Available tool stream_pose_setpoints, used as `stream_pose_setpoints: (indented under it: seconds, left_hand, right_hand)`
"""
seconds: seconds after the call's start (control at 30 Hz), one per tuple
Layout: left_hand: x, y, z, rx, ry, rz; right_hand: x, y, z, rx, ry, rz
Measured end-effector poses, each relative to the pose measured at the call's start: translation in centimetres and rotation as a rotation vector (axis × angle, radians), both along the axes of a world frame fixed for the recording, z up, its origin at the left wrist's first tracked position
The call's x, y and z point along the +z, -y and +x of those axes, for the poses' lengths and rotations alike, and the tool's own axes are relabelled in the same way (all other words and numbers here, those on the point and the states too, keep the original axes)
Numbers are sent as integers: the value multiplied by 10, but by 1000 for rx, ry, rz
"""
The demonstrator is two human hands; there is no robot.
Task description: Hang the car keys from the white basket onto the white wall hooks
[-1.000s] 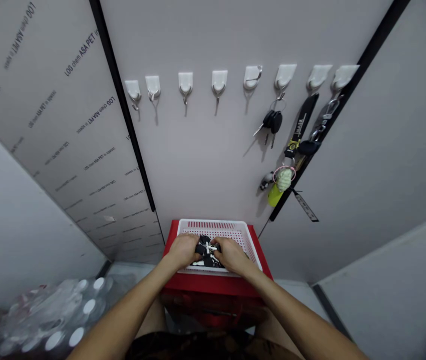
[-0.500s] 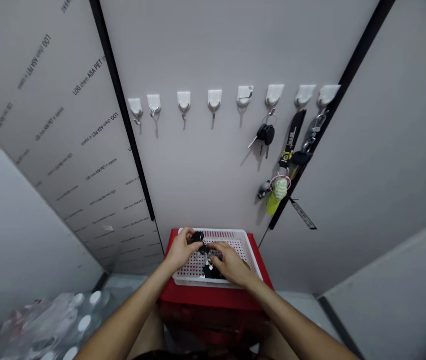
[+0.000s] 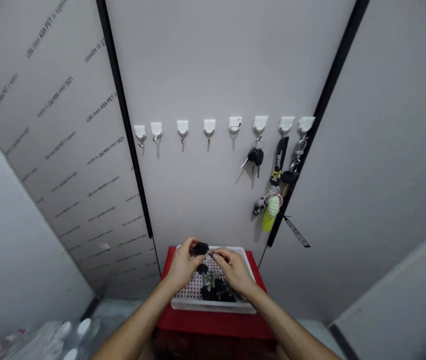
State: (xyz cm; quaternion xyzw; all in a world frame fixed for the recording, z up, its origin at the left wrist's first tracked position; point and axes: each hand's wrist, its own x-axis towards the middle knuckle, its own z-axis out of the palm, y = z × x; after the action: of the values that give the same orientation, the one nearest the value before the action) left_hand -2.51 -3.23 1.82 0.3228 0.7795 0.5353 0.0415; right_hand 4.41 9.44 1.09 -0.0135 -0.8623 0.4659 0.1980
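Over a white perforated plastic basket (image 3: 231, 306), my left hand (image 3: 181, 264) pinches a black key fob (image 3: 200, 248) between thumb and fingers. My right hand (image 3: 234, 270) is closed just to its right, fingertips pressed together at the fob's end. What these fingertips hold is too small to make out. Below both hands, several black-headed keys (image 3: 216, 291) lie in the basket, some with metal rings.
A red stand (image 3: 213, 325) carries the basket against the wall. Several white hooks (image 3: 209, 125) line the wall; a bunch of keys (image 3: 256, 156), a black strap keychain (image 3: 279, 155) and a carabiner (image 3: 300, 146) hang at right. Capped bottles (image 3: 84, 327) stand lower left.
The view has tilted upward. My hands have lifted the black fob from among the keys and hold it higher, above the basket's far side.
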Motion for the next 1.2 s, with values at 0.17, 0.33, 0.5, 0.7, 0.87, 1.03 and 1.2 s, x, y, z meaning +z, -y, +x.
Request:
stream_pose_setpoints:
  seconds: [0.17,0.33,0.5,0.7,0.87,1.03,1.2]
  left_hand:
    - [10,-10,2,17,-28,1]
    - [42,-30,-1,-42,25,154]
    - [104,-49,1,-79,38,272]
    - [153,-61,-5,-101,51,407]
    - [188,-66,-16,-56,13,431]
    - [224,-71,-19,-28,-66,459]
    - [225,-73,-21,-13,2,359]
  right_hand:
    - [27,-12,4,-117,-56,165]
    - [68,-25,2,-183,-218,175]
    - [127,-34,-5,-247,-348,-4]
    - [186,-41,-15,-233,-475,-28]
    - [228,-42,-26,-248,-515,4]
    - [268,-43,-42,-319,-574,41]
    - [275,-49,-56,-338,-397,104]
